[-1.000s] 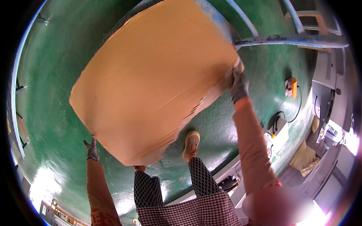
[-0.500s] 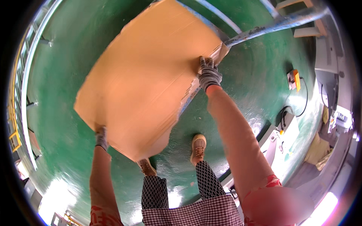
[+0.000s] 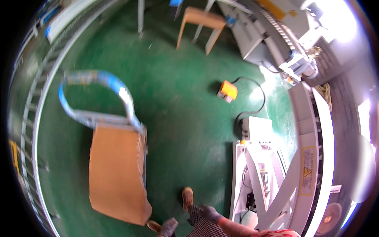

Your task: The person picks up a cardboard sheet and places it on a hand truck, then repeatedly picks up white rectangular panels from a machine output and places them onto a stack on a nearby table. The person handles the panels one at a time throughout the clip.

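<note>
A large flat brown cardboard box [image 3: 116, 172] lies on a low trolley with a curved blue and white handle [image 3: 96, 79], on the green floor to my left. My left hand [image 3: 169, 227] in a grey glove hangs low by my legs, apart from the box's near corner and holding nothing. My right hand [image 3: 209, 213], in a darker glove, is down by my checked trousers, also with nothing in it. One of my shoes [image 3: 188, 196] shows just above the hands. The picture is blurred by motion.
A white metal machine frame [image 3: 256, 170] stands close on my right, inside a long curved white rail [image 3: 316, 130]. An orange control box [image 3: 227, 90] with a black cable lies on the floor ahead. A wooden table [image 3: 201, 19] stands far off. A roller track [image 3: 29, 130] runs along the left.
Both hands have let go of the cardboard box, which was held up in front of me and now lies on the trolley. My hands have dropped to my legs and my view has swung right.
</note>
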Demonstrator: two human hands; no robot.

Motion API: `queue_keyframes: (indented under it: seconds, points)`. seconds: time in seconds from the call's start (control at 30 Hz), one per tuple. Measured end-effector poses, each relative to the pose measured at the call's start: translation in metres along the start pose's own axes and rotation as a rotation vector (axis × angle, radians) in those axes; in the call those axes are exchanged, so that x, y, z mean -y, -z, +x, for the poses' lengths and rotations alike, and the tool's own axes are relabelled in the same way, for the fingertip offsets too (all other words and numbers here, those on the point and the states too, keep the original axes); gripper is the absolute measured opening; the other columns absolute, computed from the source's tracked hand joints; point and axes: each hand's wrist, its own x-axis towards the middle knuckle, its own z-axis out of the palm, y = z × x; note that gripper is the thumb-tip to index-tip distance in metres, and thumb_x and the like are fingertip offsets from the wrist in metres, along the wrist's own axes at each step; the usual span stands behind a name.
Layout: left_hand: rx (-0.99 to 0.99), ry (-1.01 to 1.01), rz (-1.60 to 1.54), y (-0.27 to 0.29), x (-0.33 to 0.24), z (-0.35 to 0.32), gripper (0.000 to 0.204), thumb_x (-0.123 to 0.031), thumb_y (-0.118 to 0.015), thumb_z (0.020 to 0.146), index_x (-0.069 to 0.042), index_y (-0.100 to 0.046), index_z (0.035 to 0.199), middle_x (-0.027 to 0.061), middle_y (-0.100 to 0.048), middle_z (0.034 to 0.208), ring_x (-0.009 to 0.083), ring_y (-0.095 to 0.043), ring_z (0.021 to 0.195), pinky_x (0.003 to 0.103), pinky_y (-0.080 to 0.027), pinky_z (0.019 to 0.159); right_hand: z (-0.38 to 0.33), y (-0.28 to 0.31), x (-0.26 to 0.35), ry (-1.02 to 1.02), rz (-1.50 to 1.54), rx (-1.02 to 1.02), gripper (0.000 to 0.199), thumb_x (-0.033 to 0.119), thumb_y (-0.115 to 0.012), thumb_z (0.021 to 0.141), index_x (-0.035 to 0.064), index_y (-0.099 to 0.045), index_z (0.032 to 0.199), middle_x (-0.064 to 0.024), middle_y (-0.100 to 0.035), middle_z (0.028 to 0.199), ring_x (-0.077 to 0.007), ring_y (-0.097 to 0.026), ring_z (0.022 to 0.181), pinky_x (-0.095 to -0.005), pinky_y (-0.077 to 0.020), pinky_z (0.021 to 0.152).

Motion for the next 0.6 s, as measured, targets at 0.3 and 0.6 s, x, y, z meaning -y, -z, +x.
queue_keyframes:
  seconds: [0.3,0.6]
  points:
    - [-0.339,-0.166,-0.751,0.080,-0.323,-0.005,0.037,-0.024,-0.061,0.084,-0.002,-0.054,0.113,0.0083,-0.061,0.101,0.0196,-0.059,0.084,0.032,-0.050,0.073,-0.150,0.406,0.060,0.274,0.657,-1.211,0.020,0.000,-0.058,0.079,0.0036,-0.060,0.099,-0.0119,-0.062,0.086,-0.0235,-0.061,0.081,-0.0305,-0.0476,0.075]
    - [-0.473,-0.269,-0.726,0.242,-0.536,0.066,0.021,-0.022,-0.061,0.083,-0.010,-0.059,0.100,0.0086,-0.063,0.091,0.0217,-0.062,0.078,0.035,-0.053,0.066,-0.192,0.565,-0.013,-0.117,0.095,-1.836,0.018,0.000,-0.055,0.076,0.0020,-0.058,0.093,-0.0161,-0.060,0.097,-0.0311,-0.058,0.090,-0.0371,-0.0462,0.079]
